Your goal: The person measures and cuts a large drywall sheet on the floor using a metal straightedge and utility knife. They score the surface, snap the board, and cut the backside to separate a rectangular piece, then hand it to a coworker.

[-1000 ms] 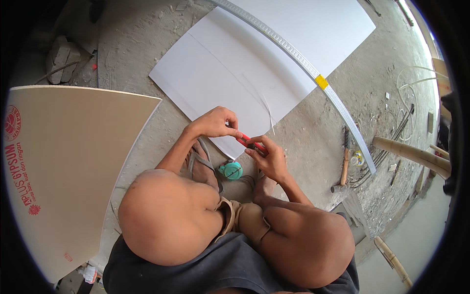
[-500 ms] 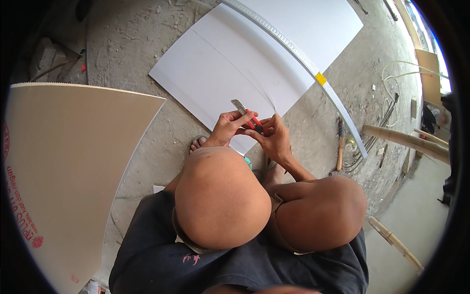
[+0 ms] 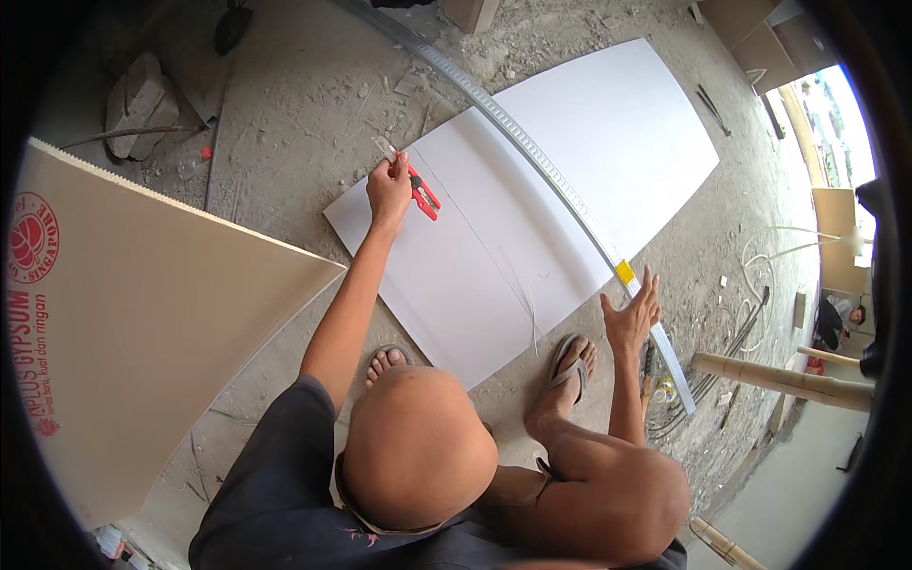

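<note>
My left hand (image 3: 391,195) was closed around a red cutter (image 3: 425,197), fingers curled tight. The pale end that looked like its blade (image 3: 384,145) poked out past my fist, away from me. The cutter was over the white sheet (image 3: 446,275), near its far left edge. My right hand (image 3: 629,318) was wide open, fingers spread, and held nothing. It was by the yellow band (image 3: 624,273) on the long metal strip (image 3: 541,163), but I could not tell if it touched.

I thought the blade could nick me if my fist slid or if my other hand got too close. The strip lay across the sheet, and a bump could make it slip, since I saw nothing holding it down. The thin white threads (image 3: 530,309) on the sheet could catch on things. My toes in the right sandal (image 3: 570,366) were near the sheet's edge, so a dropped cutter could hurt them.

Further left, the big tan board (image 3: 171,323) had a round red stamp (image 3: 34,237) and big red letters running up its side. Any letters on the cutter were too small to read.
</note>
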### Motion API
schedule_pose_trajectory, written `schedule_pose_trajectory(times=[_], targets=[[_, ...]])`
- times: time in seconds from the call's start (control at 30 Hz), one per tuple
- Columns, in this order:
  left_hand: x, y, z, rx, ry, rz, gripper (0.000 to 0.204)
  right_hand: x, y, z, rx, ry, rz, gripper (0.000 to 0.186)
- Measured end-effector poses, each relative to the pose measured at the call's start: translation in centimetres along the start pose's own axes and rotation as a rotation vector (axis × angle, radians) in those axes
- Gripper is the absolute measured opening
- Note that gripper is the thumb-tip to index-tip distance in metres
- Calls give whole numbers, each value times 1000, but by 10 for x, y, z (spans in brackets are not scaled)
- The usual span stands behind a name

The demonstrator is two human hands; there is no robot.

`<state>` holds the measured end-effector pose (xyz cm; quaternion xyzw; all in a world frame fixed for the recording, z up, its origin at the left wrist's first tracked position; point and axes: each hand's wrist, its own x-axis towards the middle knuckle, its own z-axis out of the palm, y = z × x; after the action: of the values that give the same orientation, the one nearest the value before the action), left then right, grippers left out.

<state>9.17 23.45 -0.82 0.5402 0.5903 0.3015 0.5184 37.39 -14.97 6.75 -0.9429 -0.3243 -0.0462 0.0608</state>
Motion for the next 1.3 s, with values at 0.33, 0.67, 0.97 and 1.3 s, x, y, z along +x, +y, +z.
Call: schedule_pose_trajectory(times=[0.33, 0.67, 0.97, 1.3], targets=[[114, -26, -45, 374, 532, -38, 37, 10, 50, 15, 399, -437, -303, 31], [99, -30, -45, 698, 838, 140, 47, 13, -123, -18, 642, -500, -253, 44], [-125, 6, 37, -578, -326, 13, 50, 104, -358, 24, 742, -440, -434, 59], [-127, 51, 25, -772, 106, -125, 31, 160, -603, 63, 790, -416, -406, 69]])
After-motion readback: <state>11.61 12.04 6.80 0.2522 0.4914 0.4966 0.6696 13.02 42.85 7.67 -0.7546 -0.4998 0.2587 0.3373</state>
